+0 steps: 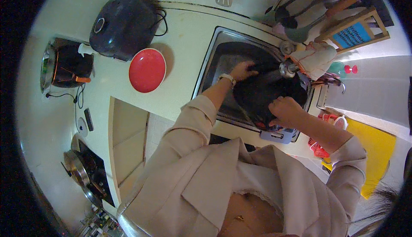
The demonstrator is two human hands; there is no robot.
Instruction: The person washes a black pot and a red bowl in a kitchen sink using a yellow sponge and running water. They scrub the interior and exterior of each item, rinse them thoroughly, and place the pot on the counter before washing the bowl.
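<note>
A large, rounded black item point(257, 92) rests in the stainless-steel sink point(210, 48), tilted beneath the faucet point(287, 69). It is too dark to tell whether it is a pan or something softer. At its upper left edge, my left hand point(243, 71) grips with bent fingers and wears a bracelet or watch on the wrist. On the near right side, my right hand point(286, 112) is curled over the edge, thumb pointing down. Small red and blue bits show by that thumb. A grey-blue plastic holder point(277, 137) hangs at the sink's front rim.
Left of the sink are a red plate point(147, 70), a black air fryer point(124, 24) and a dark pot point(72, 65). A pan point(76, 169) stands on the hob. Utensils point(309, 15) and a cloth point(313, 60) are behind the faucet. A yellow board point(370, 150) lies right.
</note>
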